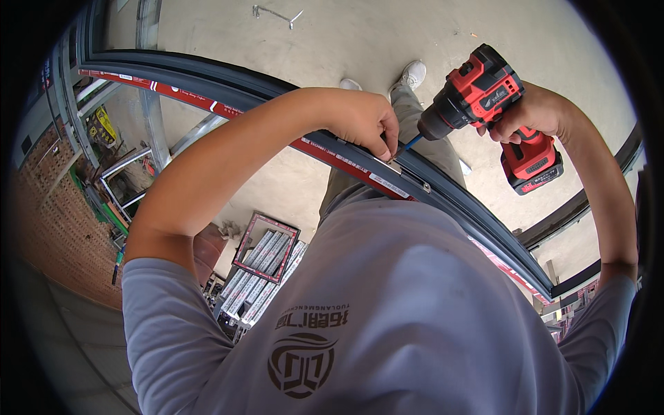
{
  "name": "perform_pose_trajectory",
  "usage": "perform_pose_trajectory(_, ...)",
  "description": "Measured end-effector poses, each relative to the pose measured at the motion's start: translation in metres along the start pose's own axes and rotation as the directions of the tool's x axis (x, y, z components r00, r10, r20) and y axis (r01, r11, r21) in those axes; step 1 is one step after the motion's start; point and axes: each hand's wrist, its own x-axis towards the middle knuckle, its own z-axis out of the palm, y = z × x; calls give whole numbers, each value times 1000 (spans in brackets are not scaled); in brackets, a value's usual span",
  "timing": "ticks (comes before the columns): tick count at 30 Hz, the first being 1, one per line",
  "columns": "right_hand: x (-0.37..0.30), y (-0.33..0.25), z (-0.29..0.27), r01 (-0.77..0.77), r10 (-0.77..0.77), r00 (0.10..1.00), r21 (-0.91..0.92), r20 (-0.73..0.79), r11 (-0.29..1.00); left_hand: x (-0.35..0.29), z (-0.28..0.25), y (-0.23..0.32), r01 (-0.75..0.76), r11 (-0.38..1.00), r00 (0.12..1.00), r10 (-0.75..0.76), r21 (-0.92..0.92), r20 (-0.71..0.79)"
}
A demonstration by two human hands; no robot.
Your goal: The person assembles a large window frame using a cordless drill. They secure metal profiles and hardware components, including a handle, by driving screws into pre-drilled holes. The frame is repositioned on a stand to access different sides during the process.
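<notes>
My right hand (529, 114) grips a red and black cordless drill (484, 93) by its handle, fingers wrapped around it, the battery at the lower end. From the chuck a thin blue-shanked bit (413, 143) points down and left at a dark grey window or door frame (477, 214) lying across in front of my body. Just beside the bit's tip my left hand (366, 128) rests on the frame, thumb and fingers pinched together; what they hold is hidden. A narrow metal strip (415, 181) sits in the frame's groove near those fingertips. Red printed film (339, 153) covers the frame's near side.
Below the frame stand my legs and light shoes (413, 72). A bent metal piece (280, 15) lies on the floor beyond. At lower left, a small red-filmed frame (296, 228) rests on stacked white profiles (243, 294). Metal stand bars (153, 124) and a perforated brown panel (52, 207) are further left.
</notes>
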Motion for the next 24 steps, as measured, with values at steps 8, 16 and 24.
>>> perform_pose_trajectory(8,0,2,1,-50,50,999,12,-5,999,-60,30,-29,-81,843,797,376,532,-473)
perform_pose_trajectory(16,5,7,-1,-61,61,998,14,-13,998,-74,25,-60,-250,480,695,694,841,-189)
perform_pose_trajectory(24,6,10,-4,-32,32,999,-22,-21,999,-62,20,-71,-307,506,687,703,806,-180)
